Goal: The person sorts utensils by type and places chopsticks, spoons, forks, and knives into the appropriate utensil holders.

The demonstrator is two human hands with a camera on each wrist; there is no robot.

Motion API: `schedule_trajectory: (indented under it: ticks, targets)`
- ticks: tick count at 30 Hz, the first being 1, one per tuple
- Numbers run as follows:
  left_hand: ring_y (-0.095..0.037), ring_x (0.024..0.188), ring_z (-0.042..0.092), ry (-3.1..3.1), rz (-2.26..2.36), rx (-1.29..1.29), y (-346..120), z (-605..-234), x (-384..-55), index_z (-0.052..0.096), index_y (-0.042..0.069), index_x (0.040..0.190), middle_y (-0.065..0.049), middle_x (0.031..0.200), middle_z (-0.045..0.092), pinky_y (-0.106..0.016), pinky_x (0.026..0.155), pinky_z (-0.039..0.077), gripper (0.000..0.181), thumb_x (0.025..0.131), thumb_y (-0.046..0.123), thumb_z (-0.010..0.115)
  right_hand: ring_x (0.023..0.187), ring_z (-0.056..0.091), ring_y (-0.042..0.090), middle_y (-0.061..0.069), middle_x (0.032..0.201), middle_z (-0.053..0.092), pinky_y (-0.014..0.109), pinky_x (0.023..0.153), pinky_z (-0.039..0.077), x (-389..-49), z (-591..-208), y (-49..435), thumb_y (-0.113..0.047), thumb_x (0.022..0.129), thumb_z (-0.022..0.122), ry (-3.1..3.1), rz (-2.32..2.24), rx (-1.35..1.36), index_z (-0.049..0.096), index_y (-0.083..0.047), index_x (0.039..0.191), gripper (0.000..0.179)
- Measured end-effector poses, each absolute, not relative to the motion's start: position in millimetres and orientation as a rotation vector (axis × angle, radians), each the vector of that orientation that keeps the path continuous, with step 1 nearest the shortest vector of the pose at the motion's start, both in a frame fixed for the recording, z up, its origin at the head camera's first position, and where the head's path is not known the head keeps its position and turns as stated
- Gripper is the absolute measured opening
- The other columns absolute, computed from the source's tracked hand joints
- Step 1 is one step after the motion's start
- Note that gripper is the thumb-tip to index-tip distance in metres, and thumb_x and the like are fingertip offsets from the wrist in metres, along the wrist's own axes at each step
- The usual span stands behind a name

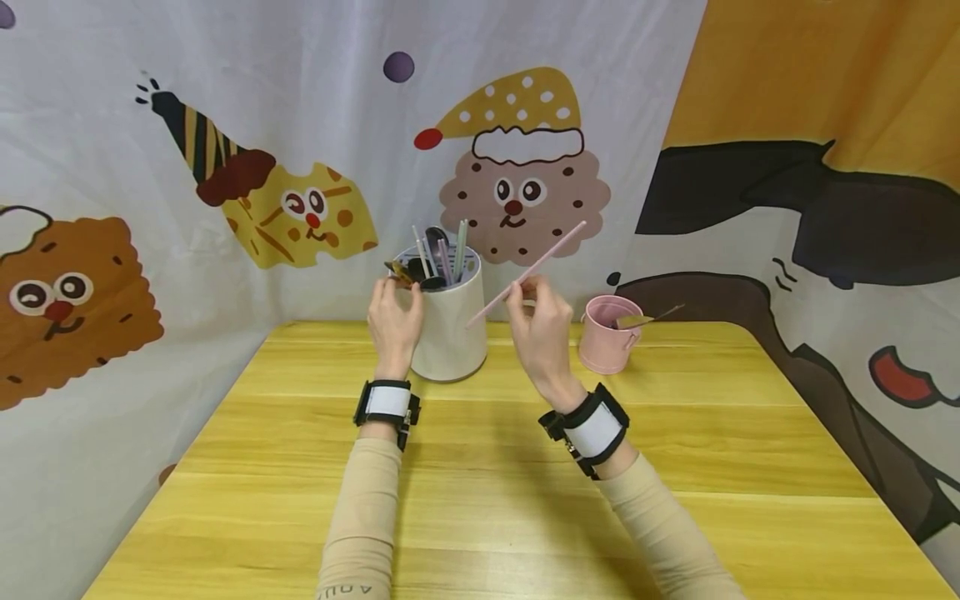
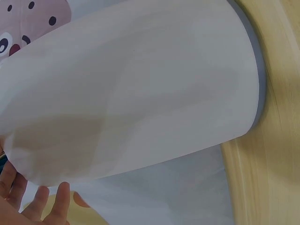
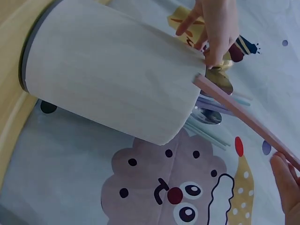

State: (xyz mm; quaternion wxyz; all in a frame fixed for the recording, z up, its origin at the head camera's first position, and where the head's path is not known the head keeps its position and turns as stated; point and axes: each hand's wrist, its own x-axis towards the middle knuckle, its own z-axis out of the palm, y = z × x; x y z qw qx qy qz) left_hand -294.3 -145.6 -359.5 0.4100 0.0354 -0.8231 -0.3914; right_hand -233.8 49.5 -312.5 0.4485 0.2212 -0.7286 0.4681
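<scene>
My right hand [image 1: 542, 333] pinches a pink chopstick [image 1: 551, 250] between thumb and fingers. The stick slants in the air just right of a tall white utensil holder [image 1: 450, 333], and in the right wrist view its lower end overlaps the holder's rim. At the rim's left side, my left hand [image 1: 395, 321] rests with fingers loosely spread and thumb at the front edge. Beside its fingertips is a gold spoon [image 3: 218, 80]. Inside the holder stand purple chopsticks [image 1: 445, 262], green chopsticks [image 1: 461, 250], white ones and dark spoons [image 1: 433, 283].
A small pink bucket [image 1: 606, 346] stands to the right, with a thin gold-coloured utensil [image 1: 636, 320] leaning out over its rim. Both containers sit near the back of the wooden table [image 1: 480, 500]. Behind it hangs a printed cloth [image 1: 315, 100].
</scene>
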Motion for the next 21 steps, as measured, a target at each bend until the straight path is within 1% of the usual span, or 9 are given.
schedule_trajectory:
  ticks: [4, 10, 17, 21]
  targets:
    - [-0.034, 0.093, 0.063, -2.074, -0.988, 0.086, -146, -359, -294, 0.063, -0.002, 0.105, -0.016, 0.108, 0.063, -0.043, 0.081, 0.052, 0.032, 0.090, 0.026, 0.059, 0.076, 0.069, 0.028, 0.020, 0.083, 0.067, 0.031, 0.065, 0.059, -244, -305, 46, -0.005, 0.093, 0.052, -1.715, 1.149, 0.531, 0.057, 0.007, 0.093, 0.014]
    - [-0.035, 0.094, 0.063, -2.080, -0.987, 0.090, -146, -359, -294, 0.063, -0.001, 0.104, -0.016, 0.108, 0.063, -0.043, 0.082, 0.051, 0.032, 0.091, 0.027, 0.058, 0.077, 0.068, 0.028, 0.020, 0.083, 0.065, 0.032, 0.066, 0.059, -263, -298, 37, -0.006, 0.094, 0.052, -1.624, 1.170, 0.505, 0.057, 0.007, 0.091, 0.014]
    - [-0.035, 0.096, 0.062, -2.095, -0.991, 0.098, -145, -358, -294, 0.063, -0.001, 0.106, -0.016, 0.109, 0.063, -0.043, 0.084, 0.051, 0.032, 0.092, 0.027, 0.057, 0.080, 0.067, 0.028, 0.021, 0.085, 0.064, 0.030, 0.071, 0.059, -282, -299, 27, -0.005, 0.094, 0.052, -1.689, 1.168, 0.516, 0.057, 0.008, 0.093, 0.014]
    - [-0.034, 0.096, 0.062, -2.093, -0.994, 0.096, -146, -359, -294, 0.063, -0.001, 0.106, -0.016, 0.109, 0.063, -0.042, 0.084, 0.051, 0.032, 0.092, 0.027, 0.057, 0.082, 0.067, 0.029, 0.021, 0.088, 0.064, 0.031, 0.074, 0.059, -289, -301, 22, -0.006, 0.095, 0.051, -1.785, 1.119, 0.544, 0.057, 0.008, 0.095, 0.015]
